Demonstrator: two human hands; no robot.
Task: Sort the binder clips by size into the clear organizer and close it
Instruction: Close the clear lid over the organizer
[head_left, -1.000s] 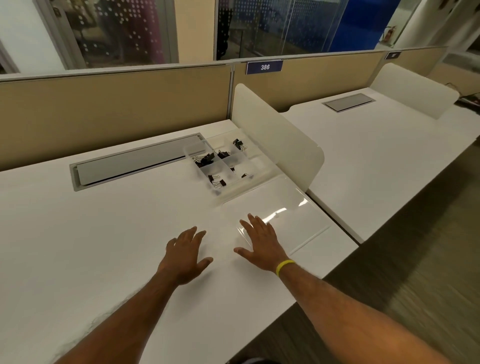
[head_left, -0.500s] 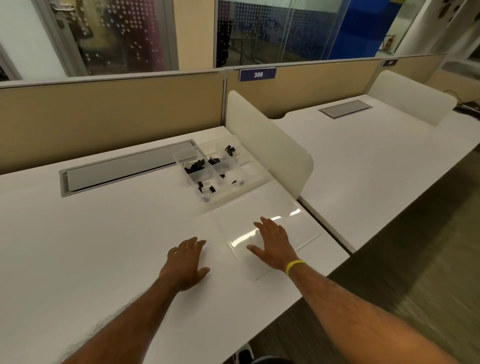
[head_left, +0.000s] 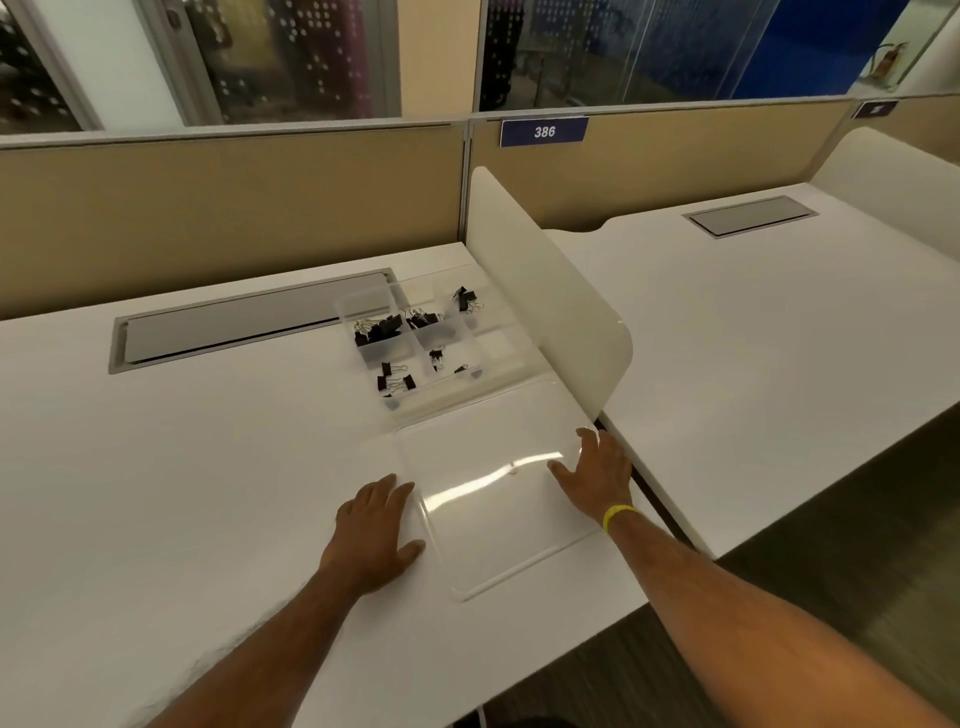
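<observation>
The clear organizer (head_left: 498, 332) lies open at the back right of the white desk, its compartments holding black binder clips (head_left: 382, 330) in separate groups. Its clear lid (head_left: 483, 499) lies flat on the desk toward me, still hinged to the box. My left hand (head_left: 376, 525) rests on the desk with flat fingers touching the lid's left edge. At the lid's right edge my right hand (head_left: 597, 473), with a yellow wristband, has its fingers spread on the lid's rim.
A white curved divider (head_left: 550, 291) stands just right of the organizer. A grey cable tray cover (head_left: 249, 322) is set in the desk behind. A tan partition runs along the back. The desk's front edge (head_left: 545, 670) is near my arms.
Both hands moved apart and forward to the lid's two side edges; the right hand slid from the lid's middle to its right rim. The camera moved closer.
</observation>
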